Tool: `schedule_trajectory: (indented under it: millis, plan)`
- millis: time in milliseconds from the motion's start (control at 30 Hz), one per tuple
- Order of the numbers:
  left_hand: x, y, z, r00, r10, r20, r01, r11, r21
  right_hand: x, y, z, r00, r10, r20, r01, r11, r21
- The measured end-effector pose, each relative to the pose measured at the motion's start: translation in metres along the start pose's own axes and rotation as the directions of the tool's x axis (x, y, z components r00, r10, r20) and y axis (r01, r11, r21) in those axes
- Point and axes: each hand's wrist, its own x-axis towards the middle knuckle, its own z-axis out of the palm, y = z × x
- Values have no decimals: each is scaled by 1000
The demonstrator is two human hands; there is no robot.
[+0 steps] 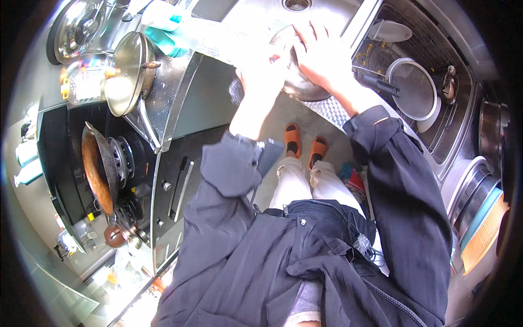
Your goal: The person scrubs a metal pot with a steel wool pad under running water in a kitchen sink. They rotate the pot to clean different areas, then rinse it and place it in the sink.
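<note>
A round metal vessel [306, 88], probably a pan or bowl, is tilted at the front edge of a stainless steel sink [261, 12]. My right hand [320, 55] lies over its side with the fingers spread, gripping it. At the vessel's left side is my left hand [265, 69], washed out by glare, so what its fingers hold cannot be made out. A blurred dark patch [235, 90] shows beside the left wrist. Near the sink's far side is the drain [297, 5].
To the right, a second basin [445, 151] holds a white-rimmed round pan [412, 88] and a white dish [390, 31]. Stacked basins [470, 192] stand below it. On the left are a lidded wok [128, 75], teal cups [163, 41], a rusty wok [98, 167] and a gas stove [135, 147].
</note>
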Motion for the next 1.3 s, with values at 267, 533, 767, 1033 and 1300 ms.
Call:
schedule_trajectory:
  millis: [267, 533, 767, 1033, 1300]
  plan:
    - [0, -3, 5, 992, -56, 112, 58, 998, -18, -1, 1, 3, 1000, 4, -27, -4, 1000, -9]
    - [-3, -6, 4, 984, -113, 141, 118, 993, -30, -1, 3, 8, 1000, 9, -27, -9, 1000, 17]
    - [-6, -12, 8, 995, -102, -3, 100, 983, -156, -3, 1, 11, 996, -11, 86, 13, 1000, -26]
    - [5, 5, -4, 985, -156, 76, 171, 949, -266, -2, 1, 12, 993, 42, 112, -48, 998, 49]
    - [-2, -2, -2, 995, -94, -20, 93, 995, -38, -6, 0, 17, 999, 49, 20, -51, 995, 80]
